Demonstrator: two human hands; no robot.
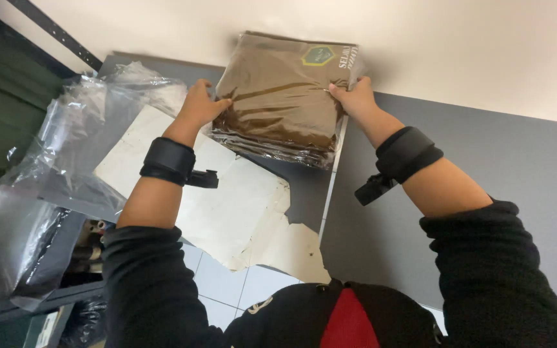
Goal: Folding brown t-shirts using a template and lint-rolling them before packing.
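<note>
A flat packet of folded brown cloth in clear plastic wrap (278,96) is held up in front of a pale wall, a small hexagonal label near its top. My left hand (200,104) grips its left edge and my right hand (356,98) grips its right edge. Both wrists wear black straps, and both arms are in black sleeves. The packet's lower end shows several stacked layers.
A large crumpled clear plastic bag (78,148) lies at the left over a dark shelf. A torn white sheet (240,206) sticks to a grey panel (485,167) below the packet. White floor tiles (227,283) show beneath.
</note>
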